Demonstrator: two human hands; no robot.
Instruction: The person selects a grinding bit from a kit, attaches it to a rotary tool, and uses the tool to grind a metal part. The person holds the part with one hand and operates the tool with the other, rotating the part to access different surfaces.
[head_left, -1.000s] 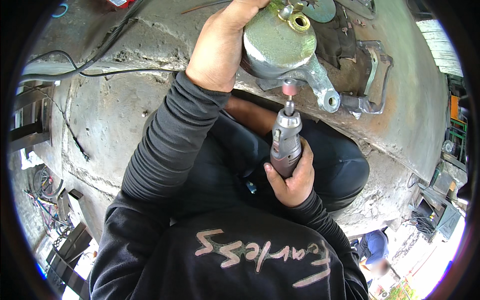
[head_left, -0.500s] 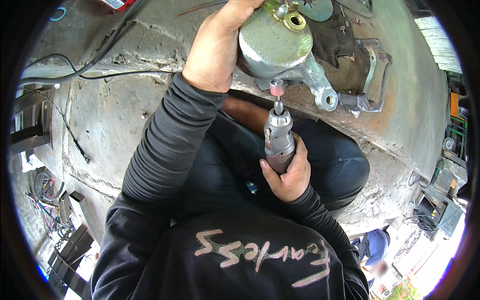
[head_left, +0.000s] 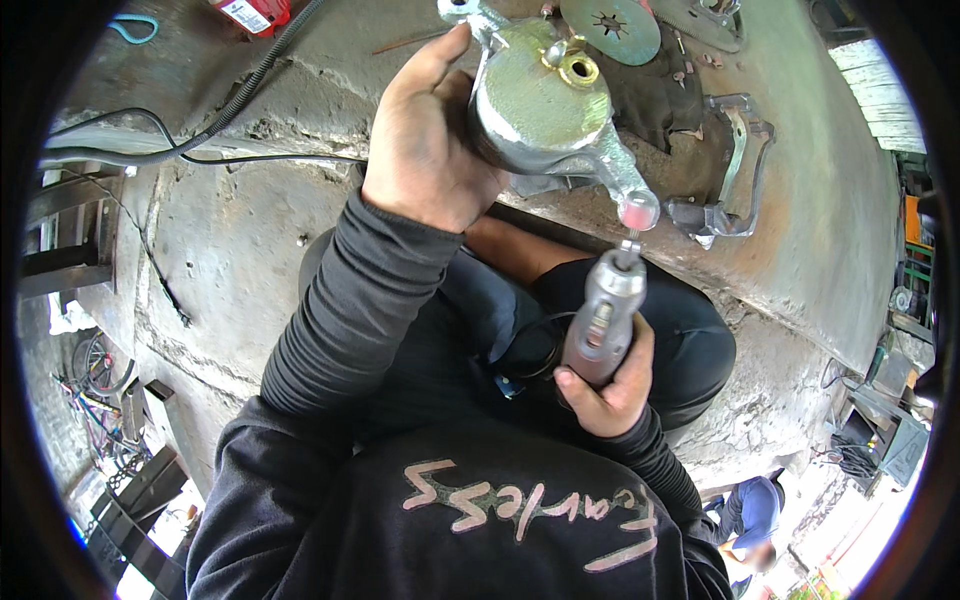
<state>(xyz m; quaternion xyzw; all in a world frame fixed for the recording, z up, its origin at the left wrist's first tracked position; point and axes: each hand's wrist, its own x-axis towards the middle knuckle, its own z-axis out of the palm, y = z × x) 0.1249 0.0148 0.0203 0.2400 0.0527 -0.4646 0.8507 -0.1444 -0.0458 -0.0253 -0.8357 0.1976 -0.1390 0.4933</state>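
My left hand is wrapped round the left side of a greenish-grey metal brake caliper, its thumb along the upper edge. A brass-coloured ring surrounds a port on top, and an arm with a rounded end reaches down to the right. In my right hand is a grey rotary tool, pointing up and away from me. Its pink grinding stone lies over the rounded end of that arm; whether it touches the metal I cannot tell.
A metal bracket rests on the worn concrete ledge to the right. Beyond the caliper lie a slotted disc, dark cloth and small metal bits. Black cable and a red object are at upper left. Another person is at lower right.
The rotary tool has moved right and towards me, and its stone has gone from below the caliper body to the arm's end. My left hand has shifted the caliper left, showing its upper arm.
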